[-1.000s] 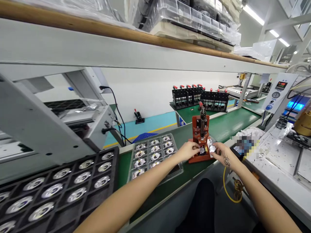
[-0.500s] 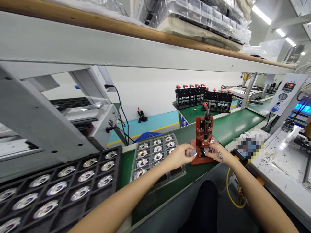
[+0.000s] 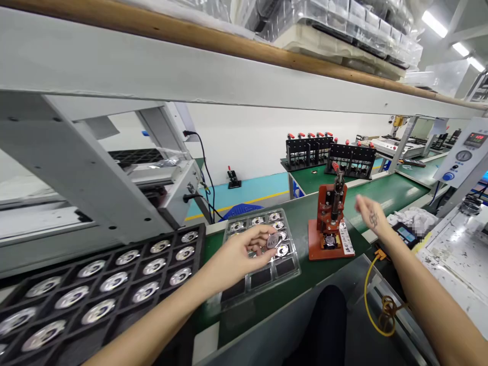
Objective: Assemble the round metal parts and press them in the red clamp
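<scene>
My left hand (image 3: 249, 251) pinches a small round metal disc (image 3: 272, 241) between thumb and fingers, above the clear plastic tray (image 3: 295, 267). Shiny round parts sit in several pockets of that tray; the near pockets show dark bottoms. On the green bench to the right stands a red-brown toggle clamp fixture (image 3: 325, 203), its red-tipped handle upright. A round part (image 3: 330, 241) lies in the fixture's nest. My right hand (image 3: 370, 216) is raised to the right of the fixture, apart from it, its fingers drawn together and blurred.
A black compartment tray (image 3: 200, 239) with several shiny rings lies at the left. Black racks (image 3: 308, 152) with red handles stand behind. At right are a white cloth (image 3: 419, 216), a yellow coiled hose (image 3: 368, 290) and a control box (image 3: 463, 150). A shelf beam (image 3: 244, 81) crosses overhead.
My left hand has moved left from the fixture to over the clear tray, with the disc in it. My right hand has left the fixture's nest and risen to the right. The view has shifted left.
</scene>
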The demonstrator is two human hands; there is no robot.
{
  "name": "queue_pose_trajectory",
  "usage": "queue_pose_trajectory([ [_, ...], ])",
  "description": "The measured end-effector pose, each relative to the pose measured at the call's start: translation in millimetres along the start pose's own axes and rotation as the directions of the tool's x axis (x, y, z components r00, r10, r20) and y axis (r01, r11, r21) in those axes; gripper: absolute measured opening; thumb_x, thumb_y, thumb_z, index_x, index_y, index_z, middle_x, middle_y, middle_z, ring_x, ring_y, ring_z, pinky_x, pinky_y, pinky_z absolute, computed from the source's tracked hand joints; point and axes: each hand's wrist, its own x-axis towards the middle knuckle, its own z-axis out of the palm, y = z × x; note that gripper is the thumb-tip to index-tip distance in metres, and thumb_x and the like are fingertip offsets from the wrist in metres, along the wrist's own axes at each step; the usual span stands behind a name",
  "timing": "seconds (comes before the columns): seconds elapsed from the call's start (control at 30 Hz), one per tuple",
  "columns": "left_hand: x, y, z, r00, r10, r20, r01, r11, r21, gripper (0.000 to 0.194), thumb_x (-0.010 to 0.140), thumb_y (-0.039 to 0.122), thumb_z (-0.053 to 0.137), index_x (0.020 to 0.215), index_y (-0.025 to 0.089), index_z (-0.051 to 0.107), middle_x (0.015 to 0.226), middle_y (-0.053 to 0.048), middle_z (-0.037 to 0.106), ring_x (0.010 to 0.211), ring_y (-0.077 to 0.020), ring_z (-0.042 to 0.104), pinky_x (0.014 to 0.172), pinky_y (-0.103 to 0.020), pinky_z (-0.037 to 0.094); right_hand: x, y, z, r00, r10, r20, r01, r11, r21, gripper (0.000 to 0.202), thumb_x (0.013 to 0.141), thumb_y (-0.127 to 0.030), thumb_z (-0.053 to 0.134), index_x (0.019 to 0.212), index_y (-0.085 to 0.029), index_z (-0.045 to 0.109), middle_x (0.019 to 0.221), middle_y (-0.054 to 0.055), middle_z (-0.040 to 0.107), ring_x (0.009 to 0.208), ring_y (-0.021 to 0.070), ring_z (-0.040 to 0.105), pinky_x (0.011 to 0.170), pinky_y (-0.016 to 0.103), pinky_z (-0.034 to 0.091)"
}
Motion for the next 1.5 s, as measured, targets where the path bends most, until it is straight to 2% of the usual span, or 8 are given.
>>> queue_pose_trajectory([
  [0.17,2,33,18.1,0.984,0.171,0.055,-0.177,0.974,0.141,0.030,0.086,0.035,0.069,0.114,0.026,0.072,0.099,-0.002,0.078,0.081,-0.0210,0.071,0.076,-0.031,0.057,76,-82,-15,0.998,-0.010,-0.058,0.022,0.978,0.207,0.090,0.106,-0.082,0.016,0.132,-0.014,0.069,0.103,0.013,0.078,0.096,0.0247,0.076,0.087,0.038,0.061],
  [0.33,-5,38,33.3,0.969,0.236,0.080,-0.247,0.948,0.200,0.032,0.086,0.030,0.066,0.118,0.027,0.070,0.105,-0.002,0.078,0.081,-0.0206,0.071,0.077,-0.031,0.057,36,-141,-17,0.941,-0.213,-0.262,0.271,0.940,0.209,0.065,0.111,-0.071,0.032,0.125,-0.020,0.069,0.100,0.009,0.077,0.094,0.0238,0.075,0.093,0.042,0.059],
  [0.53,-15,37,36.8,0.953,0.290,0.087,-0.302,0.930,0.211,0.031,0.088,0.029,0.066,0.119,0.026,0.066,0.111,-0.004,0.076,0.081,-0.0201,0.071,0.077,-0.032,0.057,-45,-106,-9,0.828,-0.502,-0.249,0.477,0.865,-0.158,0.031,0.112,-0.038,0.044,0.108,-0.027,0.073,0.120,0.007,0.081,0.127,0.0304,0.068,0.117,0.054,0.041],
  [0.83,-20,69,66.4,0.886,0.452,0.103,-0.463,0.856,0.229,0.034,0.090,0.023,0.067,0.124,0.024,0.063,0.107,-0.006,0.075,0.087,-0.0226,0.072,0.077,-0.034,0.058,-61,-87,5,0.862,-0.475,-0.179,0.439,0.874,-0.207,0.022,0.110,-0.032,0.051,0.125,-0.027,0.066,0.144,0.008,0.073,0.134,0.0313,0.061,0.116,0.054,0.041],
  [1.0,-24,74,68.4,0.853,0.514,0.090,-0.518,0.813,0.265,0.037,0.091,0.021,0.068,0.127,0.025,0.061,0.110,-0.007,0.076,0.091,-0.0238,0.075,0.080,-0.035,0.062,-86,-97,-4,0.898,-0.403,-0.178,0.369,0.908,-0.197,0.038,0.113,-0.039,0.043,0.144,-0.029,0.061,0.167,0.009,0.051,0.158,0.0352,0.037,0.125,0.062,0.031],
  [1.13,-28,77,69.5,0.823,0.562,0.086,-0.558,0.770,0.310,0.038,0.092,0.021,0.068,0.129,0.025,0.059,0.110,-0.007,0.076,0.096,-0.0260,0.076,0.082,-0.037,0.063,-121,-116,-4,0.932,-0.186,-0.310,0.215,0.975,0.059,0.038,0.114,-0.042,0.041,0.122,-0.028,0.074,0.129,0.012,0.073,0.124,0.0315,0.066,0.107,0.049,0.052],
  [1.3,-29,83,73.0,0.818,0.566,0.107,-0.567,0.759,0.320,0.035,0.091,0.019,0.066,0.126,0.023,0.059,0.106,-0.007,0.074,0.093,-0.0255,0.075,0.080,-0.037,0.062,-149,-132,7,0.991,0.048,0.126,-0.095,0.913,0.397,0.043,0.112,-0.053,0.046,0.114,-0.024,0.078,0.079,0.003,0.070,0.071,0.0199,0.065,0.068,0.032,0.053],
  [1.5,-29,88,72.9,0.846,0.517,0.129,-0.532,0.813,0.235,0.033,0.091,0.018,0.065,0.124,0.022,0.064,0.105,-0.008,0.073,0.092,-0.0252,0.073,0.080,-0.037,0.061,-152,-140,6,0.973,0.112,0.202,-0.199,0.846,0.495,0.046,0.105,-0.063,0.058,0.109,-0.022,0.077,0.077,0.002,0.072,0.069,0.0187,0.066,0.069,0.031,0.057],
])
